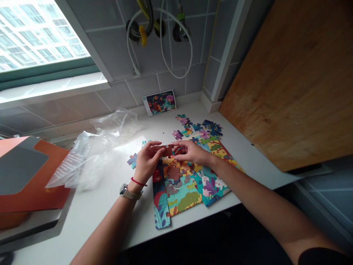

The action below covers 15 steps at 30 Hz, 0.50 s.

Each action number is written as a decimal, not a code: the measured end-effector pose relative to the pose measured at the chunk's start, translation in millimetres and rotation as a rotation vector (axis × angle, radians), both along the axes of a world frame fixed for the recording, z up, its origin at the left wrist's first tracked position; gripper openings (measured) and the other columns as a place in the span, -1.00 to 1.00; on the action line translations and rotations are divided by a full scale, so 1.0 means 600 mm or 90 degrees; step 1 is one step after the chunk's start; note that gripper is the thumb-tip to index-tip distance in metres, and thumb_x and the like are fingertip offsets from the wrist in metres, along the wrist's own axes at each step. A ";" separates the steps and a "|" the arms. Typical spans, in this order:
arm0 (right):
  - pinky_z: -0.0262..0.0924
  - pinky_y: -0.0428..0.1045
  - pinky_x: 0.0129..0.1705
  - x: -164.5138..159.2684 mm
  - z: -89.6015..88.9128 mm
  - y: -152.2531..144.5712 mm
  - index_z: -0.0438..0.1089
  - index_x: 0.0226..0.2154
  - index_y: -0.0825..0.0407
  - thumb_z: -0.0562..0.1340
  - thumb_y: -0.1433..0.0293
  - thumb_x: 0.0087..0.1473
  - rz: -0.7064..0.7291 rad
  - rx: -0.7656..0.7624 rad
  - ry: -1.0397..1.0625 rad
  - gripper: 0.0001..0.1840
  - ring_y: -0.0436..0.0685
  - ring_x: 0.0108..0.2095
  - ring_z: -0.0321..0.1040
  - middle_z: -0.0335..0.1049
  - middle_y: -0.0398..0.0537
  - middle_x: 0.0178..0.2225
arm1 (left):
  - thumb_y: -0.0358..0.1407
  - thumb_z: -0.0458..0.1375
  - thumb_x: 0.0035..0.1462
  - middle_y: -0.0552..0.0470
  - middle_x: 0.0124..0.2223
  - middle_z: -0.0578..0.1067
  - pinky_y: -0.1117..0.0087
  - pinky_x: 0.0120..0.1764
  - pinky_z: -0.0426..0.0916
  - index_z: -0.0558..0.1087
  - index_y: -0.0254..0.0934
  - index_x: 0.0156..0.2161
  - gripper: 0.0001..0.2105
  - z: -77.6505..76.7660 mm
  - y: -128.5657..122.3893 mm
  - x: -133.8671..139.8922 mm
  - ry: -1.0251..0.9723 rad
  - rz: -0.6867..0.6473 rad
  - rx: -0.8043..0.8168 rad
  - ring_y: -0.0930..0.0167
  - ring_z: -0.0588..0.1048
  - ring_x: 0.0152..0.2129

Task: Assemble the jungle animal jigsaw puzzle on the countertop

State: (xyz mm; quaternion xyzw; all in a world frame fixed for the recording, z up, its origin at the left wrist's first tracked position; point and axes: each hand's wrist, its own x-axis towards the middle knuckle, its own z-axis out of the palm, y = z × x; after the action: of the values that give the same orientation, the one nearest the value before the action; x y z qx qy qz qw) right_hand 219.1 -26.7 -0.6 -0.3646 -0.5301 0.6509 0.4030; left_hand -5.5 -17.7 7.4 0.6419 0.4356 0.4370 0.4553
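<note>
My left hand [150, 158] pinches a brown jigsaw puzzle piece [167, 151] between thumb and fingers, above the top left of a partly joined puzzle [184, 195]. Close against that piece, my right hand [190, 152] has its thumb and fingers closed around a puzzle piece [177, 151] with a green edge; the fingers hide much of it. Whether the two pieces are joined I cannot tell. Below the hands, the colourful joined puzzle shows animals and plants, with an uneven edge toward me. A loose blue piece [132, 160] lies left of my left hand.
More loose pieces [211, 128] lie behind the puzzle at right. A picture card [160, 103] leans on the back wall. Clear plastic bags [91, 154] and an orange and grey box [30, 173] are at left. A wooden panel [289, 84] borders the right side.
</note>
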 end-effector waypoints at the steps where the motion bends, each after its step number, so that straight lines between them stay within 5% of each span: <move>1: 0.46 -0.10 -0.31 -0.002 0.001 -0.001 0.57 0.00 0.03 0.53 0.34 -0.09 0.014 0.014 0.000 -0.46 -0.01 -0.33 0.46 0.50 -0.12 -0.25 | -0.08 0.36 0.17 -0.09 -0.22 0.70 0.29 -0.26 0.60 0.48 -0.25 -0.07 -0.66 0.001 0.000 0.001 -0.002 0.008 0.006 0.26 0.70 -0.32; 9: 0.43 -0.10 -0.38 0.000 0.007 -0.001 0.52 0.04 0.05 0.46 0.20 0.05 -0.018 0.049 -0.003 -0.48 -0.01 -0.46 0.45 0.49 -0.21 -0.45 | -0.04 0.35 0.19 -0.11 -0.17 0.69 0.30 -0.23 0.61 0.57 -0.27 -0.07 -0.65 0.000 -0.004 0.004 0.001 -0.025 -0.010 0.29 0.68 -0.30; 15: 0.47 -0.07 -0.40 -0.005 0.008 0.000 0.42 -0.24 0.02 0.52 0.17 -0.05 -0.109 0.017 0.003 -0.57 0.10 -0.40 0.58 0.54 -0.15 -0.42 | -0.09 0.39 0.15 -0.07 -0.18 0.67 0.33 -0.23 0.60 0.43 -0.27 0.05 -0.54 0.007 -0.009 0.006 -0.056 -0.039 -0.044 0.34 0.68 -0.32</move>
State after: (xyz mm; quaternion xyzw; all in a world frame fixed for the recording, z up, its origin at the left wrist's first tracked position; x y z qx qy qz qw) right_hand 215.9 -26.4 4.2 -0.4015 -0.5046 0.6081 0.4630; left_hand -1.7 -22.9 11.8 0.6191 0.4101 0.4355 0.5088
